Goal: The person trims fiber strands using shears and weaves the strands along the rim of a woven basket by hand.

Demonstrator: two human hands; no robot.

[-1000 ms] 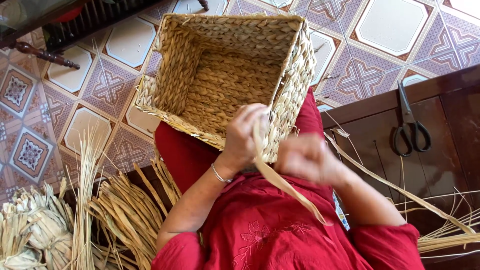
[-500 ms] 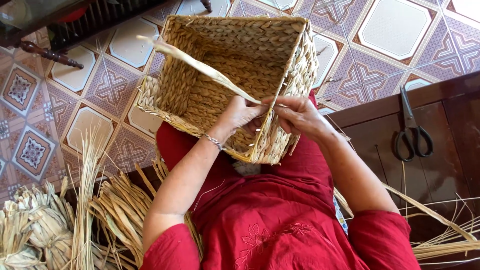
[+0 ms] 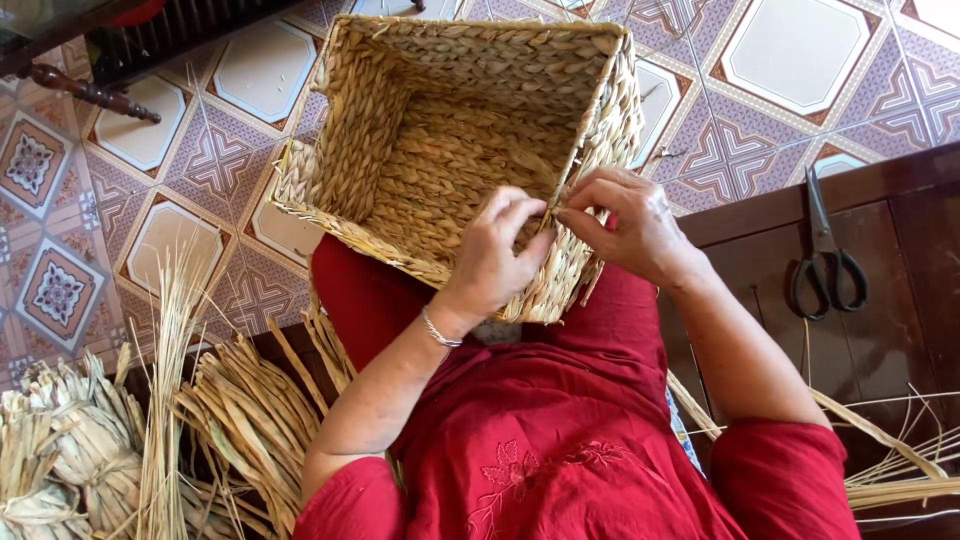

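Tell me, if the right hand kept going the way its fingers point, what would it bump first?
Probably the left hand; the right hand points at it across the woven basket rim.

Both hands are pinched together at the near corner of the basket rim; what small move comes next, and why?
Probably tuck the strand down into the rim weave: the left hand and right hand meet fingertip to fingertip at the woven basket corner, with no loose tail showing.

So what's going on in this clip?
A person in red clothing sits with a square woven basket tipped on their lap. The left hand and right hand meet at the basket's near rim, fingertips pinching the weave there. Bundles of dried straw lie at the left, and black scissors rest on a dark wooden surface at the right.
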